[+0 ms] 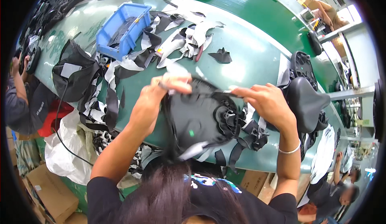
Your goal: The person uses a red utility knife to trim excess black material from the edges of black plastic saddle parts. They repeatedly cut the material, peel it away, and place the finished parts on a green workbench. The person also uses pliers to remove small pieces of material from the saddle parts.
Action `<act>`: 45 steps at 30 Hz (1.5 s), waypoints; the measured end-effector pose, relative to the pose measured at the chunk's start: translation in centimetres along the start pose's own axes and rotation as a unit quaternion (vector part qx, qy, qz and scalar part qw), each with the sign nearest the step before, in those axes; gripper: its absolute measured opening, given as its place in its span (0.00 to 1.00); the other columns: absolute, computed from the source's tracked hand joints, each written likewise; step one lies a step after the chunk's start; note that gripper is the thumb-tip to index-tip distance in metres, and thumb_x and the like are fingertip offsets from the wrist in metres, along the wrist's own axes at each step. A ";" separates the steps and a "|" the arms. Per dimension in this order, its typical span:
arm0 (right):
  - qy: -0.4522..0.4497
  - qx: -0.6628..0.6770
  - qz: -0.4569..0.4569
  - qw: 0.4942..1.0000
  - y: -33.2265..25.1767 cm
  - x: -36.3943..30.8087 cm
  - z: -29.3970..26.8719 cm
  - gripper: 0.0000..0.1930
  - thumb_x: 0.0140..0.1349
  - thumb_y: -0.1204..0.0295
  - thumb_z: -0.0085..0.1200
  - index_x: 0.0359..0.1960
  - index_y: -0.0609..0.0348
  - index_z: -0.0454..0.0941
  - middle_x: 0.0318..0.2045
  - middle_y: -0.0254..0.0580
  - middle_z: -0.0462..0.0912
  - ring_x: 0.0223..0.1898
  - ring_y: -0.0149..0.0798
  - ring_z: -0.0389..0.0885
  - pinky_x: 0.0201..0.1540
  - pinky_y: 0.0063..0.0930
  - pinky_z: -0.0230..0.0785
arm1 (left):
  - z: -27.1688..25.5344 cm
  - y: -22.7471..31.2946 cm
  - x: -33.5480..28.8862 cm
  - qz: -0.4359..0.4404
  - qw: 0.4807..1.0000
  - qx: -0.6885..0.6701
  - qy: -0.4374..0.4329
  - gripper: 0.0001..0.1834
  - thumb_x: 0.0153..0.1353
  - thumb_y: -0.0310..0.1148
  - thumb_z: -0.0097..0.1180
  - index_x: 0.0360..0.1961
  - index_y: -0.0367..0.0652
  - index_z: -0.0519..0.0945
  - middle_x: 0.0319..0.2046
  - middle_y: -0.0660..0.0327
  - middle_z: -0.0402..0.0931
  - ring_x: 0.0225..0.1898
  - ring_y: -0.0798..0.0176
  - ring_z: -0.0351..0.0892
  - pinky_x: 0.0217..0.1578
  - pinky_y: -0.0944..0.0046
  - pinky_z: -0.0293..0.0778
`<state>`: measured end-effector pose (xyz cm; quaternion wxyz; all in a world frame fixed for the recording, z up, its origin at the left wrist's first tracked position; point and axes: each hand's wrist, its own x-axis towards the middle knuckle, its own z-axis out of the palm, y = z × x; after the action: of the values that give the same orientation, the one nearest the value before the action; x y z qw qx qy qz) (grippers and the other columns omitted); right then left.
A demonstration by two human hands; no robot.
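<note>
A black bicycle saddle (189, 121) lies underside up in front of me, its hollow shell facing the camera and loose cover material along its edges. At its far left edge, my left hand (171, 85) is closed and partly blurred; a pale smeared strip shows above its fingers, and what it grips is unclear. My right hand (265, 101) pinches the saddle's far right edge, fingers pointing left. A thin dark line runs along the rim between both hands. Black and white trimmings (255, 133) lie beside the saddle, under my right hand.
Beyond my hands, a blue bin (122, 31) and a heap of fabric offcuts (189, 39) sit on the green table (257, 59). Finished-looking saddles (303, 103) crowd the right. A black bag (76, 69) stands left, near a co-worker (26, 99). Cardboard boxes (52, 190) sit lower left.
</note>
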<state>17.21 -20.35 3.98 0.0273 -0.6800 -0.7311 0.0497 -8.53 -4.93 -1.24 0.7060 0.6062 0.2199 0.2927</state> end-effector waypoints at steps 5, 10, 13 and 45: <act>-0.037 -0.076 -0.024 0.996 -1.8 0.1 -0.3 0.25 0.58 0.75 0.50 0.57 0.34 0.72 0.20 0.34 0.73 0.23 0.35 0.73 0.32 0.32 0.59 | -3.9 4.4 -0.7 0.178 0.976 -0.070 -0.103 0.28 0.72 0.42 0.34 0.14 0.43 0.72 0.15 0.64 0.69 0.28 0.64 0.68 0.46 0.60 0.63; -0.023 -0.081 0.124 0.989 -7.4 -6.0 0.1 0.24 0.55 0.73 0.54 0.57 0.45 0.73 0.14 0.36 0.69 0.14 0.39 0.67 0.23 0.33 0.59 | -8.6 9.7 4.4 0.243 0.814 -0.513 -0.123 0.28 0.71 0.37 0.34 0.10 0.49 0.66 0.10 0.66 0.63 0.20 0.66 0.62 0.38 0.65 0.66; -0.032 -0.069 0.178 0.981 -9.0 -5.8 -0.3 0.22 0.57 0.70 0.55 0.55 0.45 0.74 0.16 0.37 0.71 0.16 0.42 0.68 0.25 0.34 0.60 | -5.4 6.5 6.8 0.070 0.985 0.003 -0.157 0.17 0.65 0.41 0.46 0.24 0.40 0.74 0.21 0.57 0.73 0.29 0.63 0.71 0.37 0.62 0.70; 0.329 0.295 0.250 0.861 -8.9 -4.2 5.8 0.37 0.56 0.72 0.61 0.66 0.58 0.53 0.44 0.50 0.82 0.36 0.37 0.83 0.39 0.31 0.74 | 3.8 -1.5 -5.6 0.034 0.974 0.012 0.222 0.35 0.56 0.29 0.60 0.61 0.35 0.55 0.53 0.52 0.64 0.52 0.63 0.69 0.52 0.63 0.68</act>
<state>8.11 -25.39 -0.64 0.4526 -0.7765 -0.4364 0.0413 -9.90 -11.62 -2.38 0.6216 0.5416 0.3543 0.4413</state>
